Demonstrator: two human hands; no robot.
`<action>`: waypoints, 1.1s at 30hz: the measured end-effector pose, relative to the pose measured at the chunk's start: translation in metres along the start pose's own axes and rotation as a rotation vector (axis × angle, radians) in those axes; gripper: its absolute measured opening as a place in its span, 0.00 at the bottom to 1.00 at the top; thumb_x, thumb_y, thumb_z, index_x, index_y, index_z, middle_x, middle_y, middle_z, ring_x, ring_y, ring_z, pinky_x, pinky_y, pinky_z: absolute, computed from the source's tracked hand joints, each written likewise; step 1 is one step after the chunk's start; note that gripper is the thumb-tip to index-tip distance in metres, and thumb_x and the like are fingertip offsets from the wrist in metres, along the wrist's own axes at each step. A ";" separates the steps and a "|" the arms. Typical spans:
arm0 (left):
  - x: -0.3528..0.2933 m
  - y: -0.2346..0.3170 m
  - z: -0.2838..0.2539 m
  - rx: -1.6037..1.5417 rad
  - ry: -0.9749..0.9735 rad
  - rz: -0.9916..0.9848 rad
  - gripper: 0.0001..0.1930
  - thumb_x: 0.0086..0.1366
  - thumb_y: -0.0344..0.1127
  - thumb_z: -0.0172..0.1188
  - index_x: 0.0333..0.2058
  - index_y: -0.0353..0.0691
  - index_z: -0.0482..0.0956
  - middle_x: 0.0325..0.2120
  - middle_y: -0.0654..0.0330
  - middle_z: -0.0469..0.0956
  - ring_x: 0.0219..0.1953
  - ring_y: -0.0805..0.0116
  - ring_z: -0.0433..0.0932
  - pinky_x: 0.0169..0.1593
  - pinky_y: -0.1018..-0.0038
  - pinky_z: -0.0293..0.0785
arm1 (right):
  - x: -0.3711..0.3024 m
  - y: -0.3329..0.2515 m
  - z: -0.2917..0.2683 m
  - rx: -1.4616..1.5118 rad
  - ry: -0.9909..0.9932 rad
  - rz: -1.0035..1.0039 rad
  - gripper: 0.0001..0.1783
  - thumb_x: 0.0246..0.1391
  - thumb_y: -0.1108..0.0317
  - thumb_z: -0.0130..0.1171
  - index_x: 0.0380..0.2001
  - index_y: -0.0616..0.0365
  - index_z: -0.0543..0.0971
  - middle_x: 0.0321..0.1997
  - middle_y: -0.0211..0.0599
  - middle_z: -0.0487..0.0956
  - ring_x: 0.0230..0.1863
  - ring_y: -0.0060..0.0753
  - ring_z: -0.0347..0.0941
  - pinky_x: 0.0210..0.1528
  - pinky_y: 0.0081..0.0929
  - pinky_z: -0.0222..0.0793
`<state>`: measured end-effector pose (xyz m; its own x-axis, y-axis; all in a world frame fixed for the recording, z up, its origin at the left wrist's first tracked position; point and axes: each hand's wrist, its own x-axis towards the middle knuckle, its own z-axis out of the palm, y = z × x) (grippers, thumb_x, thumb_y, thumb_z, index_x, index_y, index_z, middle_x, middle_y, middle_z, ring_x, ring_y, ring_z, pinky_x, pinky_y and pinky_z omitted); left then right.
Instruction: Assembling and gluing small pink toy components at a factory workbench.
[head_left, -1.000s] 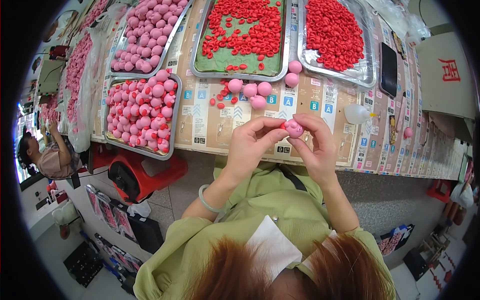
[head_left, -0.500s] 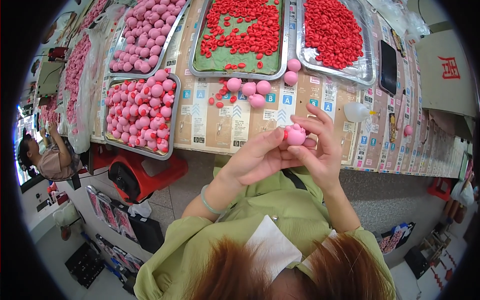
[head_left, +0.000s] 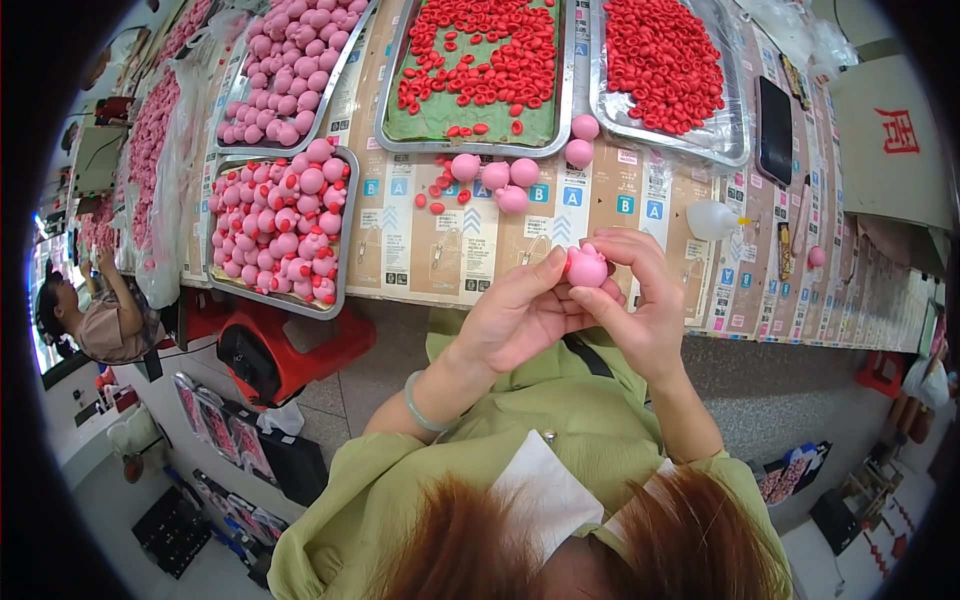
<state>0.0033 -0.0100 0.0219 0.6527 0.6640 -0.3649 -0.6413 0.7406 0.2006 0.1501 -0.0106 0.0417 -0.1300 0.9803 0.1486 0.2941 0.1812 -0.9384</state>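
Both hands (head_left: 515,315) (head_left: 642,308) on one pink ball (head_left: 588,267)

the table (head_left: 415,240) is brightly lit, while fisheye edges bend into black corners

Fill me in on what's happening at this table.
A person holds a smooth pink ball in the right hand; the left hand's thumb is at a small red piece on its left side. Ahead, loose round pink balls and small oval red pieces lie by a metal tray lined in green. A metal tray at left holds pink balls, many with red pieces.
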 end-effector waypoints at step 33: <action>-0.008 0.003 0.024 1.786 0.367 1.090 0.26 0.38 0.43 0.68 0.34 0.36 0.68 0.24 0.60 0.67 0.24 0.70 0.65 0.26 0.77 0.63 | -0.014 0.014 0.021 0.827 -0.086 0.252 0.20 0.42 0.75 0.55 0.42 0.66 0.67 0.45 0.38 0.67 0.45 0.28 0.64 0.49 0.25 0.58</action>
<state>0.0060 -0.0108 0.0472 0.1451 0.9069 0.3956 0.5105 -0.4111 0.7552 0.1358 -0.0238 0.0196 -0.2348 0.9681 -0.0868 -0.4543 -0.1883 -0.8707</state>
